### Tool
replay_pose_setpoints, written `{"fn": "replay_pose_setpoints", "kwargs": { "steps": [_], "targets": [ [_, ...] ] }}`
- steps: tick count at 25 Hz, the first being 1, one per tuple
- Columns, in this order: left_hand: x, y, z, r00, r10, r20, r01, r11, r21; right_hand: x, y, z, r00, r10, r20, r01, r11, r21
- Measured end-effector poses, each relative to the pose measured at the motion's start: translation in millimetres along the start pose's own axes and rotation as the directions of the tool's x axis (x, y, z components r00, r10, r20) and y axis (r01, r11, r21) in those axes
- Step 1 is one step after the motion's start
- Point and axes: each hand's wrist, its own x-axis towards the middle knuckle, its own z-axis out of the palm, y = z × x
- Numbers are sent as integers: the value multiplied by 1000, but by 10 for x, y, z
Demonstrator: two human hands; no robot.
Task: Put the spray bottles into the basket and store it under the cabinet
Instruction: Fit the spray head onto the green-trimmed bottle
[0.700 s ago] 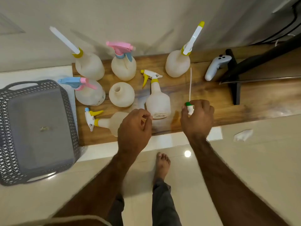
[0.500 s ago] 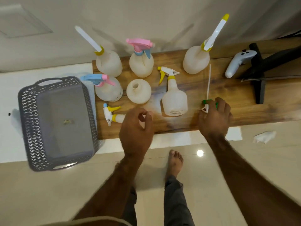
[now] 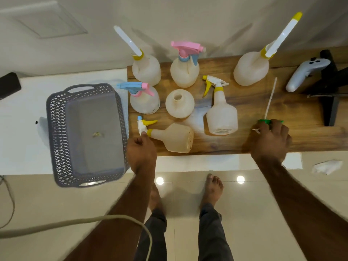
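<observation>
A wooden plank top [image 3: 282,140] is seen from above, lying over a white surface, with seven translucent plastic bottles on it. At its left edge, beside the wood and on the white surface, a grey perforated plastic basket [image 3: 56,129] stands with no bottle inside; only a small scrap lies on its floor.

Along the far edge stand a round bottle with a white wand nozzle and yellow collar [image 3: 146,70], a round bottle with a pink and blue trigger [image 3: 185,71], and a second round wand bottle with a yellow tip [image 3: 251,67]. In the middle are placed a round bottle with a blue and pink trigger [image 3: 145,100], an uncapped round bottle [image 3: 179,103], and an upright flat bottle with a yellow and white trigger [image 3: 222,114].

Near the front edge a bottle with a yellow trigger is lying on its side [image 3: 170,137], its head towards the basket. The left hand [image 3: 141,153] is curled, its fingertips touching that spray head; a firm grasp cannot be told.

Near the front right, the right hand [image 3: 271,142] is closed over a green-capped sprayer head with a long white tube [image 3: 270,99], which points to the far edge.

A white game controller [image 3: 303,74] rests at the far right corner, against a black stand [image 3: 329,91].
</observation>
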Motion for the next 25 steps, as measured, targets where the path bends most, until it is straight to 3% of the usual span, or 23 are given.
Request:
{"fn": "replay_pose_setpoints", "kwargs": {
  "steps": [2,5,8,10,12,14,19,22,25],
  "targets": [
    [29,27,-2,1000,-16,15,16,1000,17,-23,-5,-3,1000,5,-23,-6,998,-59],
    [-59,204,75,968,250,24,-251,967,38,-57,-1,-25,998,5,-61,-9,997,-75],
    [-270,409,83,816,578,-12,-578,816,1,-138,-12,-72,998,27,-61,-28,999,-18],
    [-359,486,107,714,700,20,-700,714,-25,-190,-17,-98,997,45,-69,-42,999,34],
    [-382,541,209,681,720,136,-720,692,-62,-241,-40,-140,996,50,-80,-45,997,63],
    [-367,649,356,718,660,222,-654,748,-109,-261,-25,-167,996,40,-83,-35,998,61],
    [-195,738,590,780,591,206,-571,807,-151,-321,-10,-507,968,120,-219,-62,964,257],
    [-144,722,587,778,580,242,-571,813,-113,-403,-69,-1002,932,231,-278,-60,857,511],
    [-202,717,486,670,702,242,-699,706,-115,-651,-161,-1672,913,281,-295,29,677,736]
  ]
}}
